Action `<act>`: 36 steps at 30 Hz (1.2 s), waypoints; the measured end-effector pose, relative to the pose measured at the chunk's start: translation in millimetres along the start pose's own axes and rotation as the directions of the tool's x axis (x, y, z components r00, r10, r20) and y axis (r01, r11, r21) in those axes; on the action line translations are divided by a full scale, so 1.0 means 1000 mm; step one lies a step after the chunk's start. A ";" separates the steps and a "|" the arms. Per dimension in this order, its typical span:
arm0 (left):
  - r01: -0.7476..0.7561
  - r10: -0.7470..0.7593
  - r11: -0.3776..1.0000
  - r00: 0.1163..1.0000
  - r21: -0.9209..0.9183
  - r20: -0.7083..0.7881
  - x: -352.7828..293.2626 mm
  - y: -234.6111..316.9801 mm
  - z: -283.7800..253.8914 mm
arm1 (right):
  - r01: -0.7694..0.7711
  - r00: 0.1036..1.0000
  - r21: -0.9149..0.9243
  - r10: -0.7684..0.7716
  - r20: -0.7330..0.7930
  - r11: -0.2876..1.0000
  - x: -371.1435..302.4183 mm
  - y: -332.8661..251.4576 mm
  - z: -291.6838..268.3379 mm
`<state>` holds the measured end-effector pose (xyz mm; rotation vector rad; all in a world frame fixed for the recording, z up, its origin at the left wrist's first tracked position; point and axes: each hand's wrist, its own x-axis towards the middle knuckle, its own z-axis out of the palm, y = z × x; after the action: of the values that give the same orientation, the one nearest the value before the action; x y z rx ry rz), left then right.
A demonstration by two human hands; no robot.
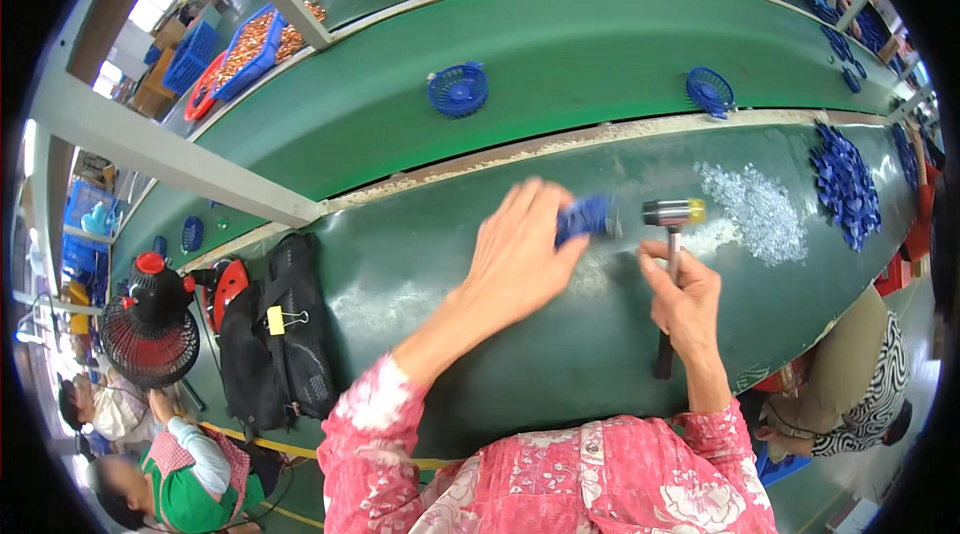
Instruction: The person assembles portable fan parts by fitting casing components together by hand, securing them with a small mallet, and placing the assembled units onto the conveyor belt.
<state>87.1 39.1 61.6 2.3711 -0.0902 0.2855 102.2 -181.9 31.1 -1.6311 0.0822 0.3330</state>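
Observation:
My left hand (522,246) grips a blue plastic part (590,218), smeared by motion, above the green tabletop (400,299). Something clear seems to sit at the part's right end, too blurred to make out. Just right of it, my right hand (688,306) is wrapped around the handle of a mallet (675,213), whose dark head has a yellow face on its right side. The mallet head and the blue part are apart. Beyond the mallet, to the right, lies a heap of small clear plastic pieces (757,214). Farther right is a pile of blue plastic pieces (847,186).
A green conveyor belt (580,64) runs behind the table, carrying round blue slotted baskets (458,90). At left are a grey metal post (170,149), a black bag (275,344) with a yellow clip and a small black fan (150,329). Other people sit on both sides.

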 end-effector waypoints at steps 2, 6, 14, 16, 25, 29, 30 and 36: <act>-0.119 0.141 0.983 0.976 0.137 -0.166 0.031 -0.018 0.009 | -0.003 1.000 0.018 0.003 -0.025 1.000 0.000 -0.005 -0.004; -0.222 0.258 0.956 0.949 0.193 -0.183 0.048 -0.027 0.022 | 0.072 0.990 -0.098 -0.084 -0.118 0.993 0.003 0.004 -0.015; -0.082 0.085 0.996 0.991 0.034 -0.101 -0.035 -0.051 0.044 | 0.341 0.938 -0.537 -0.321 0.133 0.772 0.004 0.016 -0.027; -0.072 0.075 0.997 0.986 0.023 -0.149 -0.054 -0.055 0.038 | 0.408 0.906 -0.475 -0.410 0.106 0.779 -0.002 0.023 -0.014; 0.193 -0.213 0.975 0.949 -0.106 -0.230 -0.111 -0.042 -0.017 | 0.692 0.657 -0.702 -0.548 0.517 0.169 -0.007 0.024 0.011; 0.079 -0.181 0.969 0.873 -0.234 -0.452 -0.117 -0.020 -0.046 | 0.715 0.688 -0.564 -0.559 0.462 0.414 -0.012 0.011 -0.008; 0.006 -0.178 0.952 0.822 -0.305 -0.541 -0.115 -0.017 -0.048 | 0.708 0.692 -0.546 -0.594 0.409 0.448 -0.014 -0.002 -0.015; -0.108 0.356 0.934 0.323 0.339 -0.877 -0.158 0.068 -0.130 | 0.834 0.356 -0.379 -0.916 -0.188 0.402 -0.077 -0.101 -0.040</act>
<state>-99.8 76.3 162.1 2.0041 0.1627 1.8651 60.9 -222.6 150.9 -1.6908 -0.5915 -0.8809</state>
